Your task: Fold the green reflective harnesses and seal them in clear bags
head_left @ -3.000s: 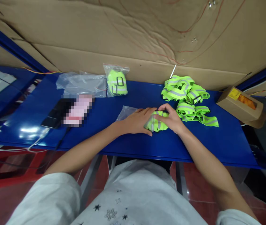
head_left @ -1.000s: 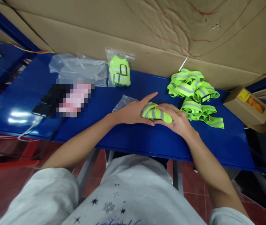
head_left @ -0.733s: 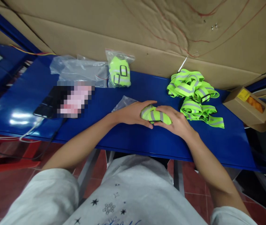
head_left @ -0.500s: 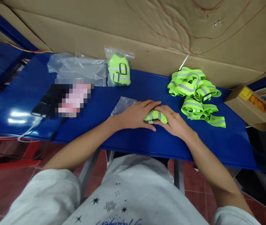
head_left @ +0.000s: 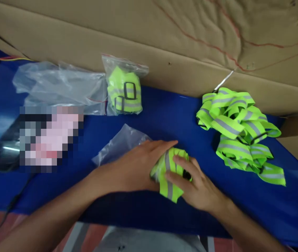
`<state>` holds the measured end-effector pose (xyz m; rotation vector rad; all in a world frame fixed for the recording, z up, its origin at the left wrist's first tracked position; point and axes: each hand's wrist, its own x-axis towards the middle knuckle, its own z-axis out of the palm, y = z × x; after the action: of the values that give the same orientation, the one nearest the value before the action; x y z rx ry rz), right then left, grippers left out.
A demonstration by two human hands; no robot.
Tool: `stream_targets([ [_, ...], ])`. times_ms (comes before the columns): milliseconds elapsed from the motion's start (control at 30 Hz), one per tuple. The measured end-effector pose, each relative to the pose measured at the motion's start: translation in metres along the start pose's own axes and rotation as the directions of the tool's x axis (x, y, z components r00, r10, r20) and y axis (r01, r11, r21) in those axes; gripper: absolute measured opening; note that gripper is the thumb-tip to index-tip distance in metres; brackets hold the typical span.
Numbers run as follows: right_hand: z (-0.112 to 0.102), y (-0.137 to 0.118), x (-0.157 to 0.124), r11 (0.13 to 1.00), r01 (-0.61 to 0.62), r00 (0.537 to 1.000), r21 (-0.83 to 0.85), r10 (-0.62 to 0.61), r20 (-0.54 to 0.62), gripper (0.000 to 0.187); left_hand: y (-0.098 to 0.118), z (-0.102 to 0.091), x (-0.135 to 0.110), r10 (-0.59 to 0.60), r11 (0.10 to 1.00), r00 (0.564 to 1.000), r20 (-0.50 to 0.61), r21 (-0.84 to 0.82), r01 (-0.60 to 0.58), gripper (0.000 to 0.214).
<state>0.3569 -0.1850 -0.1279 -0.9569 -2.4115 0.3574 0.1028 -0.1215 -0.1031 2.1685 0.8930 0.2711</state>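
Between my hands is a folded bundle of yellow-green reflective strap (head_left: 172, 164) with a grey stripe and a dark buckle at its right side. My left hand (head_left: 141, 162) is closed around the bundle's left side, its thumb side partly hidden. From the right, my right hand (head_left: 196, 183) grips the same bundle, fingers lying over its front. A clear plastic bag (head_left: 124, 141) lies flat just behind my left wrist. Farther back stands a filled zip bag (head_left: 125, 87) with a folded strap and two black buckles inside.
A loose heap of reflective straps (head_left: 233, 108) lies at the back right, beside a cardboard box (head_left: 297, 136). Several empty clear bags (head_left: 65, 84) lie at the back left. A dark phone (head_left: 1, 150) with cables rests on the blue table (head_left: 164, 119), which meets a cardboard wall (head_left: 86, 42).
The camera view has come closer to the table. More of the strap bundle shows between my hands, with a flap hanging down, and my right hand's fingers now lie across its front.
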Motion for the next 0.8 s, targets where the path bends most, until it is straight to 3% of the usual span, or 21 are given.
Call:
stream_targets([
  [100, 0.001, -0.004, 0.006, 1.000, -0.017, 0.997, 0.018, 0.018, -0.070, 0.075, 0.000, 0.006, -0.003, 0.023, 1.000, 0.999, -0.032, 0.018, -0.023, 0.126],
  [233, -0.006, -0.004, 0.018, 0.995, -0.049, 0.997, 0.086, 0.054, -0.063, 0.046, 0.000, 0.007, 0.000, 0.025, 0.998, 0.999, -0.038, 0.056, -0.023, 0.128],
  [367, -0.011, -0.001, 0.017, 0.982, -0.067, 0.998, 0.175, 0.065, 0.017, 0.068, -0.001, 0.007, 0.004, 0.056, 0.996, 0.995, -0.082, 0.080, -0.049, 0.117],
  [467, -0.007, -0.002, 0.011, 0.956, -0.169, 0.986, 0.241, 0.166, 0.033, 0.070, -0.001, 0.012, 0.005, 0.080, 0.995, 0.987, -0.139, 0.062, -0.072, 0.110],
  [567, -0.003, -0.005, 0.009, 0.907, -0.252, 0.965, 0.336, 0.262, 0.017, 0.074, -0.002, 0.015, 0.004, 0.104, 0.995, 0.981, -0.165, 0.020, -0.102, 0.120],
  [667, -0.003, -0.005, 0.011, 0.872, -0.279, 0.955, 0.402, 0.297, 0.018, 0.069, -0.004, 0.014, 0.003, 0.109, 0.994, 0.982, -0.152, 0.006, -0.109, 0.130],
  [800, -0.004, -0.004, 0.012, 0.844, -0.288, 0.951, 0.452, 0.308, 0.032, 0.056, -0.008, 0.014, 0.002, 0.177, 0.984, 0.970, -0.164, 0.037, -0.174, 0.123],
])
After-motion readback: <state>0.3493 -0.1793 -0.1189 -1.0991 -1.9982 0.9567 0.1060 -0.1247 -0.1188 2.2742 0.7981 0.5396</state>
